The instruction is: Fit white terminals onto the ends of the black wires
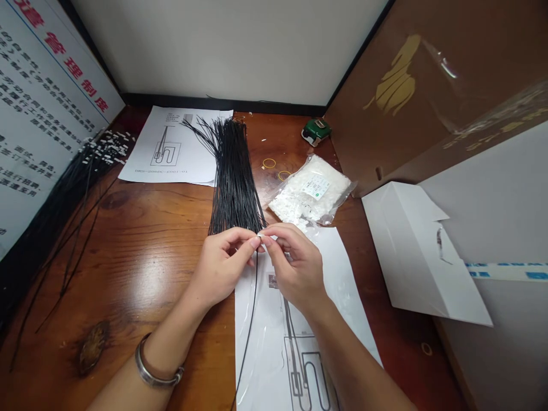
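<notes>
My left hand (222,260) and my right hand (295,262) meet fingertip to fingertip over the table, both pinched on a small white connector (260,235). A thin black wire (252,308) hangs from that pinch and trails toward me across a drawing sheet in a clear sleeve (342,297). Just beyond my fingers lies a thick bundle of black wires (234,171). A clear bag of small white connectors (312,191) rests to the right of the bundle.
A second drawing sheet (171,148) lies at the back. More black wires with white ends (81,171) lie along the left sign board. A green tape measure (315,131), rubber bands (269,164), a white folded box (415,251) and a brown carton (428,85) stand on the right.
</notes>
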`<state>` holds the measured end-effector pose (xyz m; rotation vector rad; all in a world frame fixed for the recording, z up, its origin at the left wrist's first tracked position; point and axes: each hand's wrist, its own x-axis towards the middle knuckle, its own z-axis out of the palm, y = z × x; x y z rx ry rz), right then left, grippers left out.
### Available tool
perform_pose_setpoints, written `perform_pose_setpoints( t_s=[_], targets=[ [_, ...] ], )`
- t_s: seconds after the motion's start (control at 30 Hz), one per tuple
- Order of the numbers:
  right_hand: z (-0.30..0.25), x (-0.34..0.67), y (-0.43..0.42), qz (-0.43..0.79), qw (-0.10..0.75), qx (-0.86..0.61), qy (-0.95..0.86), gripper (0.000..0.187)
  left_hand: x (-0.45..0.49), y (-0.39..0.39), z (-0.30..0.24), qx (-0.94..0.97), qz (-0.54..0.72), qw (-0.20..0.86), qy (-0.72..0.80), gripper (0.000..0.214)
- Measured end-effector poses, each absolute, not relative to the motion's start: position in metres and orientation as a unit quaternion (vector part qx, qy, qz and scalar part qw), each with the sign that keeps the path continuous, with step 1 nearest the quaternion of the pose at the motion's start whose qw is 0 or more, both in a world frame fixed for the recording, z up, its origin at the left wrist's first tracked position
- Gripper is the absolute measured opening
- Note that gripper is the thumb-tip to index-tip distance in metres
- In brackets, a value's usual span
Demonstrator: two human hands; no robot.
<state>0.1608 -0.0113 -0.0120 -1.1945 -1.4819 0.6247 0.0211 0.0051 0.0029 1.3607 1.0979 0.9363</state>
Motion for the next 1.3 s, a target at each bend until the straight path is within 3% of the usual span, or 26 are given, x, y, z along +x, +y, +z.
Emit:
perform_pose_setpoints(
  t_s=[0.4, 0.53, 0.67, 0.77, 1.03, 1.17, 1.3],
  targets=[
    [-0.012, 0.167, -0.010, 0.186, 0.570, -0.549, -0.582, 0.007, 0.021, 0.002, 0.003, 0.623, 0.331, 0.537, 0.462, 0.010],
    [-0.016, 0.190, 0.001, 0.068, 0.599, -0.612, -0.512, 0.016, 0.022, 0.003, 0.001, 0.594, 0.347, 0.552, 0.471, 0.012],
    [-0.027, 0.212, 0.012, -0.013, 0.483, -0.732, -0.480, 0.017, 0.022, 0.004, 0.000, 0.586, 0.384, 0.526, 0.482, 0.014],
    [-0.032, 0.216, 0.015, -0.003, 0.396, -0.779, -0.486, 0.016, 0.023, 0.005, 0.001, 0.561, 0.431, 0.518, 0.481, 0.013],
    [-0.031, 0.211, 0.017, 0.015, 0.345, -0.812, -0.469, 0.024, 0.006, 0.019, 0.026, 0.497, 0.445, 0.531, 0.522, 0.026],
    [-0.030, 0.210, 0.017, 0.020, 0.338, -0.816, -0.469, 0.024, -0.036, 0.040, 0.047, 0.484, 0.435, 0.443, 0.617, 0.026],
    [-0.029, 0.209, 0.017, 0.013, 0.357, -0.809, -0.467, 0.015, -0.094, 0.070, 0.063, 0.557, 0.335, 0.256, 0.715, 0.028]
  ],
)
